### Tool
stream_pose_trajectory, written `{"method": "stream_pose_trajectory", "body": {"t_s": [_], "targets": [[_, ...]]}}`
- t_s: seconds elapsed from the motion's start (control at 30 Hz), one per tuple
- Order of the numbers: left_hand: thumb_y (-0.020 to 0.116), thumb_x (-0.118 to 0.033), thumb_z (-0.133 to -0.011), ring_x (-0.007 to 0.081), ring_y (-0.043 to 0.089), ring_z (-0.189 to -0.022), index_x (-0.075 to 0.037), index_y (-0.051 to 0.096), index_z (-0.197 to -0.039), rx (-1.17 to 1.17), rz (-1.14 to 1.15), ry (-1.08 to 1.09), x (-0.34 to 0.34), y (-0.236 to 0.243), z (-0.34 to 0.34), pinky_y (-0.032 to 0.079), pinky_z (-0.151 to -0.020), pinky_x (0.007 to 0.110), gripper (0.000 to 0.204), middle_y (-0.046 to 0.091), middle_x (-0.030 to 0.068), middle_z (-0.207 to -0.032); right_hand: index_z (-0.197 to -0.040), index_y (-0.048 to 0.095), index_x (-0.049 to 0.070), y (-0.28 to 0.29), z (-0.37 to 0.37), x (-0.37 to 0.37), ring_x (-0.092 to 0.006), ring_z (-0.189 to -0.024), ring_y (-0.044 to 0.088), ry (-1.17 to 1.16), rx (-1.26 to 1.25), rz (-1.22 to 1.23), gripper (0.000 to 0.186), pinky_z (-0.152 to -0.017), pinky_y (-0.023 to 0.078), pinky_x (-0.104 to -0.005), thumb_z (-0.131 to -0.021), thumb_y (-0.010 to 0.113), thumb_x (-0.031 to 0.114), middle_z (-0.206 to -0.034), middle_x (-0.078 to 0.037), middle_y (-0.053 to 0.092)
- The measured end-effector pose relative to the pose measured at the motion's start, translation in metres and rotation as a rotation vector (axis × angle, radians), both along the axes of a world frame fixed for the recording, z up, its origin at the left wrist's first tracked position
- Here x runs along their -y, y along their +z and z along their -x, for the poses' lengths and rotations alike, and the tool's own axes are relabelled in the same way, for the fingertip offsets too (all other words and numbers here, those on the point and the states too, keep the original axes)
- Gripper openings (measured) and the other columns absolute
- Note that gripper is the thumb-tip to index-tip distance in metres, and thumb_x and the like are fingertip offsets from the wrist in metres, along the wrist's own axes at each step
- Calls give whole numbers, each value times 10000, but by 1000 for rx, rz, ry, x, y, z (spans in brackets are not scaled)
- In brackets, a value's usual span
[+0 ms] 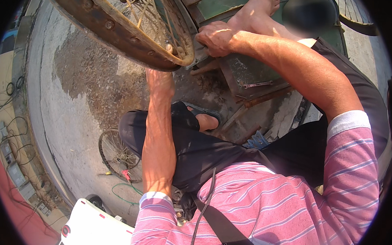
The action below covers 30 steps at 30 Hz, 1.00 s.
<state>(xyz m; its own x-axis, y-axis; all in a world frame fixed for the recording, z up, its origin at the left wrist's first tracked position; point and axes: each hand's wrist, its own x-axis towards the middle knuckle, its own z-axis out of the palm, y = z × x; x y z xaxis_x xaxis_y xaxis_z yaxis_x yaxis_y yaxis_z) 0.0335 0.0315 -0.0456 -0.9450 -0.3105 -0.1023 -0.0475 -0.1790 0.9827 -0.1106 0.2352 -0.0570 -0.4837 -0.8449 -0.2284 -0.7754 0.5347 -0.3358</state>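
Note:
A rusty wheel rim [111, 29] with spokes [143, 12] stands tilted at the top of the view. My left hand [160, 77] reaches up to its lower edge; the thumb shows over the edge and the other fingers are hidden behind the rim. Right beside the rim, my right hand [217, 38] is closed in a fist against a grey metal part. Whatever sits inside that fist is hidden. Below it, a wooden handle [205, 68] pokes out by a dark metal tray [246, 73], where a small wrench [257, 84] lies.
A bare foot [258, 8] rests on a green metal surface [218, 1]. Another wheel [354, 14] stands at the far right. On the ground at left lie a small spoked wheel [118, 153] and a green cord [124, 193]. A white case [95, 230] stands near left; cables [17, 145] run along the edge.

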Motion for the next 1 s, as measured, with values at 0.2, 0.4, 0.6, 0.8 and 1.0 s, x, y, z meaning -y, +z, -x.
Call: {"method": "stream_pose_trajectory", "body": {"t_s": [0.2, 0.4, 0.6, 0.8, 1.0], "targets": [[796, -326, -1000, 141, 620, -1041, -27, 662, -1232, 31, -16, -8, 0, -2, 0, 508, -923, 352, 401, 686, 46, -1140, -1026, 704, 33, 3, -1, -2, -393, -1144, 678, 3, 0, 16, 247, -997, 531, -496, -862, 704, 217, -1119, -190, 707], [777, -351, -1005, 157, 618, -1078, -29, 660, -1260, 37, 11, -29, 4, -9, 0, 498, -959, 370, 428, 683, 55, -1177, -1046, 705, 38, 1, 1, -2, -393, -1152, 678, 16, -6, 6, 258, -1003, 531, -496, -871, 704, 228, -1130, -187, 709], [827, -422, -942, 203, 682, -992, -15, 656, -1211, 47, 135, 18, 3, -10, 1, 511, -889, 367, 517, 743, 115, -1075, -1047, 703, 42, 0, 0, -1, -394, -1148, 679, 2, -6, 4, 262, -1002, 531, -497, -868, 707, 233, -1124, -186, 709], [787, -360, -998, 180, 591, -1153, -25, 578, -1403, 91, 7, -44, 5, -8, 0, 485, -1010, 390, 566, 640, 70, -1278, -1018, 727, 35, -3, 0, -2, -405, -1107, 701, -3, -29, 50, 250, -967, 553, -495, -847, 707, 216, -1090, -197, 734], [804, -340, -984, 185, 575, -1232, -35, 490, -1492, 105, -51, -29, 7, -7, -1, 469, -1080, 396, 670, 595, 70, -1370, -1027, 698, 47, 0, 0, 0, -410, -1116, 686, 0, -3, 2, 242, -967, 544, -506, -851, 691, 213, -1103, -191, 714]]}}
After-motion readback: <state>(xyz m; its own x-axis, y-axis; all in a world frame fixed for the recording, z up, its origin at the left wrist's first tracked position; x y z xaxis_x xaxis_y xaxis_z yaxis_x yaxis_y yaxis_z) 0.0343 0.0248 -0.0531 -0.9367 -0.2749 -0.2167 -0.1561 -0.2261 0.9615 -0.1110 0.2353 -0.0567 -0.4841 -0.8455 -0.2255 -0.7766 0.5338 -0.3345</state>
